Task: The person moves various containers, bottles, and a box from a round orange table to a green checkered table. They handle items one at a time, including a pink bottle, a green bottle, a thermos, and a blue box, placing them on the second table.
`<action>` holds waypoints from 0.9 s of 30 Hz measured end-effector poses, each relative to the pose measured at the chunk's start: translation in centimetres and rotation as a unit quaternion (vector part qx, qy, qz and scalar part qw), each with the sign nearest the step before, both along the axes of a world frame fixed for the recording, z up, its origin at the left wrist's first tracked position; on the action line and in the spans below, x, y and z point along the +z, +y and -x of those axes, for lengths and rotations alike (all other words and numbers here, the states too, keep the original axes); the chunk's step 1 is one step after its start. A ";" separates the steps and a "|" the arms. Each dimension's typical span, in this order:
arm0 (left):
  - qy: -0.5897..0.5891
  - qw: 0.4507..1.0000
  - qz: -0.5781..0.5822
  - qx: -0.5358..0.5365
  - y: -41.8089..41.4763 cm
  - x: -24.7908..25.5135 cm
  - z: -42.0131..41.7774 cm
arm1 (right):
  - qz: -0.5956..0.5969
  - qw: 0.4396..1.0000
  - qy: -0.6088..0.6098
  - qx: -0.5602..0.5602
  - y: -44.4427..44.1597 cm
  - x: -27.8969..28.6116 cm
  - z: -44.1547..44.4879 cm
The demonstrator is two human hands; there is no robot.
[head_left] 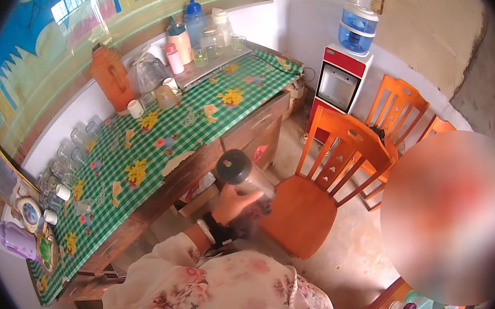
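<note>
My left hand (234,202), with a black band and a pale bracelet at the wrist, is closed around a clear bottle with a dark lid (234,167). The bottle is tilted, its lid towards the upper left, in front of a wooden chair (298,214). A small dark thing, too blurred to name, shows just below the bottle. My right hand is out of view. To the left of the bottle stands a long wooden cabinet under a green checked, flowered tablecloth (191,128).
On the cabinet are an orange thermos jug (110,78), several drinking glasses (78,137), white cups (136,108), a pink bottle (174,59) and a purple jug (16,239). A water dispenser (339,83) stands behind the chairs. A blurred round patch covers the right side.
</note>
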State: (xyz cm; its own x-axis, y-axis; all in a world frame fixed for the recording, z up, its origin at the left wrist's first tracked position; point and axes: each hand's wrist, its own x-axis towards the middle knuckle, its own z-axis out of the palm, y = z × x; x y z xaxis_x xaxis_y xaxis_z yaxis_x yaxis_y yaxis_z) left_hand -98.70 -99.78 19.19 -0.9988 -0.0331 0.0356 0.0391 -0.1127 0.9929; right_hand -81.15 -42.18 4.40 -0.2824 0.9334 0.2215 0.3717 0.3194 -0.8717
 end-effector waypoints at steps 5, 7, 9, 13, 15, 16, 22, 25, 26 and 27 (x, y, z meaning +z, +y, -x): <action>0.034 0.998 -0.022 0.054 -6.8 0.8 1.5 | 0.016 0.993 0.081 0.085 -6.7 5.0 5.7; 0.045 0.997 -0.033 0.057 -9.7 2.1 1.8 | 0.014 0.988 0.109 0.111 -10.3 7.3 7.2; 0.000 0.996 -0.053 0.077 -13.2 3.3 1.1 | 0.015 0.978 0.136 0.159 -14.0 9.6 9.7; 0.064 0.986 0.047 0.148 -20.9 2.5 1.0 | 0.008 0.950 0.182 0.255 -22.9 14.8 14.3; 0.098 0.972 0.104 0.186 -24.0 3.3 0.3 | 0.002 0.925 0.201 0.321 -28.1 17.7 17.7; 0.078 0.973 0.090 0.197 -25.5 3.7 -0.1 | 0.000 0.910 0.210 0.358 -30.8 19.2 19.7; -0.012 0.967 0.047 0.252 -32.6 3.2 -2.8 | -0.021 0.814 0.229 0.534 -50.1 29.4 30.6; -0.049 0.952 -0.032 0.301 -34.2 2.7 -4.2 | -0.048 0.743 0.231 0.626 -57.1 33.0 35.0; -0.043 0.949 0.004 0.312 -34.8 2.0 -4.6 | -0.050 0.734 0.242 0.633 -59.5 34.0 36.1; -0.038 0.946 0.041 0.319 -35.5 1.0 -5.0 | -0.020 0.699 0.231 0.677 -61.4 34.8 37.2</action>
State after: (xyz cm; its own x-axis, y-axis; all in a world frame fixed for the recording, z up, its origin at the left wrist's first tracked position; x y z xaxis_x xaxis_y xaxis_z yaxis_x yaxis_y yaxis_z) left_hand -93.69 -135.28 20.20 -0.7763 -0.6304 -0.0065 0.0021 -0.0128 0.9999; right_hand -118.38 -103.55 39.25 -0.7897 -0.1295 0.5997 -0.6131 0.1337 -0.7786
